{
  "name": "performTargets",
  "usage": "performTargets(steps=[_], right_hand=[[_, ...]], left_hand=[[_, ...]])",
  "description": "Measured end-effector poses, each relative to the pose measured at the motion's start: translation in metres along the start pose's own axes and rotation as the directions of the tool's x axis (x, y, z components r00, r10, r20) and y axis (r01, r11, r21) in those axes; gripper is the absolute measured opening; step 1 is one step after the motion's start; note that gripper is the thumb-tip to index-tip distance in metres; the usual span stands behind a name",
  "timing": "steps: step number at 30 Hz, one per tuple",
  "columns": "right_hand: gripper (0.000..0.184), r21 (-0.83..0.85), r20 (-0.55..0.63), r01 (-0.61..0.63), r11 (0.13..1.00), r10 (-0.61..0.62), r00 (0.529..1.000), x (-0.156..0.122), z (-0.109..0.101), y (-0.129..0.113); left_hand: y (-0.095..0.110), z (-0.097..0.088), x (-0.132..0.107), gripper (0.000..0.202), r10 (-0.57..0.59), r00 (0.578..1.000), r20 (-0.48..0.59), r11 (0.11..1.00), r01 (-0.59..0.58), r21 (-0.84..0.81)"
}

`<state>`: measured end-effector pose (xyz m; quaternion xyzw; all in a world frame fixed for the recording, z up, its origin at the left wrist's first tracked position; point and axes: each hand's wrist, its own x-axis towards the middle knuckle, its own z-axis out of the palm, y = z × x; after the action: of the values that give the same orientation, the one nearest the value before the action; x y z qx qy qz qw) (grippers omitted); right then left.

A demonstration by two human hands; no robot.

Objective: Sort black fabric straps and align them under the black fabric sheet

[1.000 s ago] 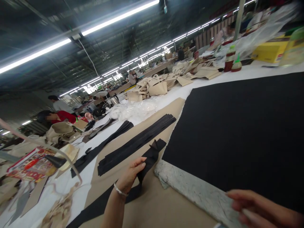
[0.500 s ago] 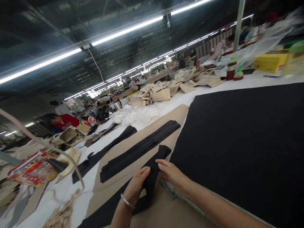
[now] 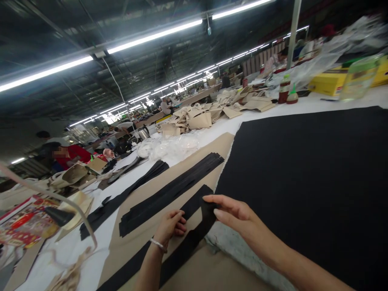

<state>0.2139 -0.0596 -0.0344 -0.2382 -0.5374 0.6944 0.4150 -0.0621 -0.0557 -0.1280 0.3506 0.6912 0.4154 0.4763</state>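
In the head view, my right hand (image 3: 239, 214) pinches the end of a black fabric strip (image 3: 194, 238) between thumb and fingers. This strip is partly raised and slants down toward the near edge. My left hand (image 3: 171, 228), with a bracelet at the wrist, is loosely curled and holds nothing that I can see. It is over another black strip (image 3: 194, 202) lying on the beige sheet (image 3: 121, 254). Just beyond lies a stack of black strips (image 3: 172, 190). To the right is a large stack of black fabric (image 3: 297, 173) with a pale, frayed edge.
More black strips (image 3: 127, 198) lie on the white tabletop (image 3: 100, 218) to the left. A pale hose (image 3: 69, 198) arches at the left. Beige pieces (image 3: 200, 119), clear plastic (image 3: 172, 145), bottles (image 3: 284, 89) and a yellow box (image 3: 327, 83) stand farther back. A person in red (image 3: 74, 155) is far left.
My right hand has drawn the strip's end to the right and up. My left hand has come off that strip and moved left. The view has shifted slightly.
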Motion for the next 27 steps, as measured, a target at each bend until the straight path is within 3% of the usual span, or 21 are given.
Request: performTargets(steps=[3, 6, 8, 9, 10, 12, 14, 15, 18, 21, 24, 27], right_hand=[[0.051, 0.008, -0.029, -0.039, 0.999, 0.039, 0.999, -0.034, -0.011, -0.019], [0.051, -0.041, -0.041, -0.094, 0.995, 0.092, 0.995, -0.062, -0.024, -0.012], [0.052, -0.096, -0.064, -0.100, 0.990, 0.094, 0.994, -0.076, -0.032, 0.001], [0.053, -0.134, -0.080, -0.090, 0.987, 0.080, 0.994, -0.082, -0.035, 0.008], [0.053, -0.184, -0.099, -0.082, 0.979, 0.065, 0.993, -0.086, -0.037, 0.013], [0.053, -0.304, -0.134, -0.071, 0.950, 0.031, 0.990, -0.094, -0.039, 0.018], [0.049, -0.403, -0.152, -0.051, 0.914, -0.012, 0.988, -0.101, -0.039, 0.015], [0.046, -0.431, -0.156, -0.036, 0.902, -0.035, 0.987, -0.103, -0.038, 0.011], [0.037, -0.465, -0.167, 0.009, 0.885, -0.097, 0.981, -0.111, -0.038, -0.001], [0.036, -0.477, -0.238, -0.020, 0.879, -0.108, 0.965, -0.121, -0.043, -0.005], [0.038, -0.451, -0.278, -0.031, 0.892, -0.107, 0.955, -0.128, -0.050, -0.004], [0.041, -0.287, -0.278, -0.001, 0.958, -0.083, 0.957, -0.129, -0.054, -0.004]], left_hand=[[0.003, 0.002, -0.004, 0.052, 0.013, 1.000, -0.007, 1.000, -0.013, 0.004], [0.012, 0.013, -0.021, 0.053, 0.080, 0.996, -0.041, 0.996, -0.079, 0.030], [0.023, 0.030, -0.043, 0.050, 0.177, 0.984, 0.018, 0.983, -0.178, 0.055], [0.029, 0.041, -0.057, 0.048, 0.232, 0.967, 0.105, 0.970, -0.237, 0.043], [0.035, 0.054, -0.071, 0.047, 0.278, 0.932, 0.233, 0.959, -0.282, -0.016], [0.043, 0.082, -0.098, 0.054, 0.341, 0.800, 0.493, 0.939, -0.274, -0.207], [0.046, 0.108, -0.116, 0.057, 0.361, 0.696, 0.620, 0.925, -0.183, -0.333], [0.046, 0.120, -0.122, 0.054, 0.349, 0.682, 0.642, 0.925, -0.142, -0.352], [0.044, 0.145, -0.128, 0.036, 0.284, 0.716, 0.638, 0.941, -0.079, -0.330], [0.047, 0.157, -0.131, 0.031, 0.273, 0.719, 0.639, 0.937, -0.047, -0.346], [0.055, 0.163, -0.135, 0.023, 0.300, 0.742, 0.599, 0.936, -0.108, -0.335], [0.057, 0.169, -0.137, 0.022, 0.324, 0.753, 0.573, 0.934, -0.157, -0.322]])
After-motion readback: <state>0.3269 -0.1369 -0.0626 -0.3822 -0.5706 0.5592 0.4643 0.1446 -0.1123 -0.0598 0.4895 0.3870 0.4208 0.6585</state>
